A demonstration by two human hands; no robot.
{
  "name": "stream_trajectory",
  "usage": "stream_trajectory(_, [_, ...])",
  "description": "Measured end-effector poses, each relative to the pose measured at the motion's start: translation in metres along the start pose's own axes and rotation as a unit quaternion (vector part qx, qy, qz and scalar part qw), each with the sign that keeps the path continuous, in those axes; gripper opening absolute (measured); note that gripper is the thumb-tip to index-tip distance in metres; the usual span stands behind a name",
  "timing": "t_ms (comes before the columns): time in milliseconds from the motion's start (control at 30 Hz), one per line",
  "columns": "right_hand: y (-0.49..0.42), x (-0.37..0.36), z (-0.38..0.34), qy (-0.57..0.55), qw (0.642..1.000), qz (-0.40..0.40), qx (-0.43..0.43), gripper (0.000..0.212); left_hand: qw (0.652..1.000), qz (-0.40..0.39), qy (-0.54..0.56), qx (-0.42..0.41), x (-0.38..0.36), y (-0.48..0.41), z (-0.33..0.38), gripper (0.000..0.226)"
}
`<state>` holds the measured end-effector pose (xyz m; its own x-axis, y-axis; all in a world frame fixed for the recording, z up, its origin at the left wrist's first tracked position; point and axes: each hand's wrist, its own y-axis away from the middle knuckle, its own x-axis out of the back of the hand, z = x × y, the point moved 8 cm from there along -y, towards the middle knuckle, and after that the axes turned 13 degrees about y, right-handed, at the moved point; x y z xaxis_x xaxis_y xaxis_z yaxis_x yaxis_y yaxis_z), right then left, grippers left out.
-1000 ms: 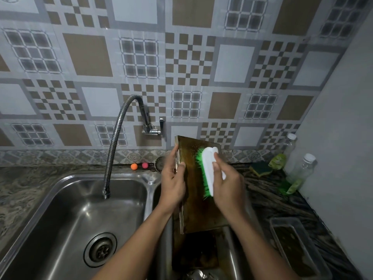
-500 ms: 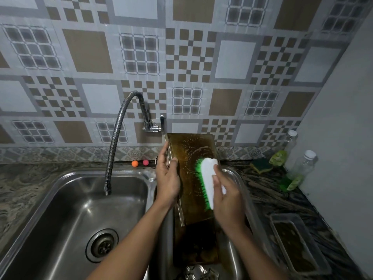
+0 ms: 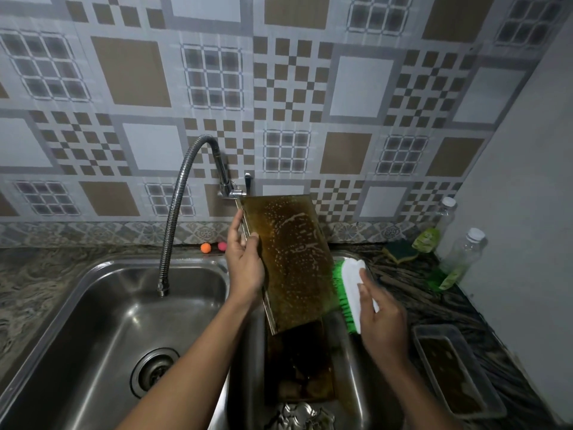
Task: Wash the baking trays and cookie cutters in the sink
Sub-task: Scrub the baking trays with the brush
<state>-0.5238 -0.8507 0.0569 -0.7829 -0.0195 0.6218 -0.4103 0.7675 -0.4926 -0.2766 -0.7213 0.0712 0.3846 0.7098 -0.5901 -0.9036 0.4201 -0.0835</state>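
Observation:
A brown, soap-flecked baking tray (image 3: 291,262) stands almost upright above the right sink basin (image 3: 350,370). My left hand (image 3: 245,265) grips its left rim. My right hand (image 3: 383,318) holds a white scrub brush with green bristles (image 3: 350,290) just off the tray's right edge, bristles facing the tray. Another dark tray (image 3: 299,364) lies in the right basin under it, and shiny metal cookie cutters (image 3: 302,414) show at the bottom edge.
The left basin (image 3: 102,336) has a drain and a flexible tap (image 3: 173,212) hanging over it. On the right counter sit a rectangular container (image 3: 455,367), two bottles (image 3: 462,259) and a sponge (image 3: 400,251). Two small balls (image 3: 212,247) lie by the wall.
My left hand has lifted the tray higher and tilted it more upright. The brush has come off the tray's face and moved right, beside its edge.

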Motion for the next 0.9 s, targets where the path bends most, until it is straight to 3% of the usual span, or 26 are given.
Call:
stream_trajectory(167, [-0.037,0.014,-0.043,-0.061,0.997,0.006,0.038,0.036,0.999,-0.036,-0.021,0.021,-0.007,0.013,-0.013,0.051])
stream_trajectory(367, [-0.059,-0.025,-0.108,0.021,0.988,-0.069,0.134,0.037,0.993,-0.088,-0.076,0.021,-0.025,0.028,-0.025,0.049])
stream_trajectory(467, [-0.071,-0.03,-0.106,0.036,0.992,-0.05,0.111,0.037,0.991,-0.099,-0.082,0.019,-0.026,0.03,-0.026,0.051])
stream_trajectory(700, [-0.102,-0.022,-0.036,0.03,0.997,-0.036,-0.056,0.037,0.992,-0.114,-0.048,0.032,-0.027,0.027,-0.019,0.049])
stream_trajectory(800, [-0.09,-0.025,-0.051,-0.002,0.998,-0.041,-0.051,0.036,0.99,-0.131,-0.056,0.012,-0.034,0.025,-0.022,0.049])
stream_trajectory(900, [-0.065,-0.037,-0.088,-0.031,0.997,-0.065,0.013,0.038,0.992,-0.118,-0.053,0.009,-0.034,0.023,-0.027,0.047])
